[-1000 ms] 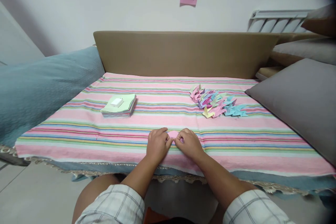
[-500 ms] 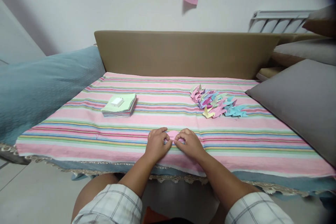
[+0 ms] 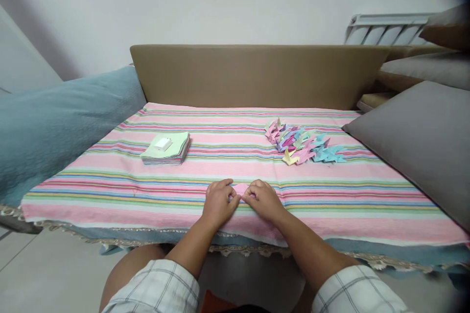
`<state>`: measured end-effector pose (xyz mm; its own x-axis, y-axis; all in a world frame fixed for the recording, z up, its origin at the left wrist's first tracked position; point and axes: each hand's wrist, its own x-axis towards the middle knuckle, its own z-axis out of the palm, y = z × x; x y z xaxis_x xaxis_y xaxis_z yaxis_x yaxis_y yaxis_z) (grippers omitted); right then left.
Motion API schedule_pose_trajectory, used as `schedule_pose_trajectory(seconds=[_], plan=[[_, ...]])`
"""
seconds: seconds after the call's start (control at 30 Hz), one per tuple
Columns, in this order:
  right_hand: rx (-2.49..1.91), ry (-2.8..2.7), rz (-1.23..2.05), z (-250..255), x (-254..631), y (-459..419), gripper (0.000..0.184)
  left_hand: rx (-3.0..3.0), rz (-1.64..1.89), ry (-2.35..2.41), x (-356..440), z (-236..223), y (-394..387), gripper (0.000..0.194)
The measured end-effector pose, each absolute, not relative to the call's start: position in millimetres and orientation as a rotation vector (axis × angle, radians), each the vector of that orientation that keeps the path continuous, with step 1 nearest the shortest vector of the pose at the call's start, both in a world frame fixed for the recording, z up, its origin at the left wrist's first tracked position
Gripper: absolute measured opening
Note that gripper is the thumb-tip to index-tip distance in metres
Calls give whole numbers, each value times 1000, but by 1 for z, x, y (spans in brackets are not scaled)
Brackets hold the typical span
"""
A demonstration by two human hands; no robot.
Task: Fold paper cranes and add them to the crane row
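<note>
A small piece of pink paper (image 3: pixel 241 189) lies between my two hands, low on the striped cloth and near its front edge. My left hand (image 3: pixel 220 200) pinches the paper's left side between thumb and fingers. On the other side, my right hand (image 3: pixel 262 199) has its thumb and fingers closed on the paper's right part. The two thumbs nearly meet at the near edge. My fingers cover much of the paper, so its full folded shape is hidden.
A stack of coloured paper sheets (image 3: pixel 167 154) lies left, with a small white block (image 3: pixel 162 144) on top. Folded paper cranes (image 3: pixel 303 144) in several colours cluster to the right. The striped cloth (image 3: pixel 147 210) covers the seat; a grey cushion (image 3: pixel 414 142) leans at right, a blue armrest (image 3: pixel 69 112) at left.
The view has tilted down a little, so the pink note on the wall is mostly cut off. My right hand's fingers have shifted slightly left along the pink paper.
</note>
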<state>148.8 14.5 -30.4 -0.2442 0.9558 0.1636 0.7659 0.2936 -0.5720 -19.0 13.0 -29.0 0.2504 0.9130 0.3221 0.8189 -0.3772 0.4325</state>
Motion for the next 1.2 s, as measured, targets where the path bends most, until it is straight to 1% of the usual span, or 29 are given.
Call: schedule_pose_trajectory(seconds=[0.13, 0.6, 0.8, 0.9, 1.07, 1.2], plan=[[-1517, -2069, 525, -29, 151, 15, 15, 2337, 811, 1648, -18, -29, 14, 17], [-1554, -1964, 487, -37, 147, 19, 12, 2348, 835, 1706, -15, -35, 15, 13], [-1472, -1935, 612, -37, 152, 22, 2, 2287, 864, 1691, -15, -34, 15, 8], [-1424, -1932, 661, -37, 156, 24, 8, 2256, 867, 1682, -15, -32, 15, 8], [-1431, -1946, 640, -40, 157, 25, 10, 2211, 837, 1667, -16, -29, 16, 2], [-1426, -1948, 637, -41, 156, 24, 11, 2289, 756, 1630, -18, -33, 16, 19]])
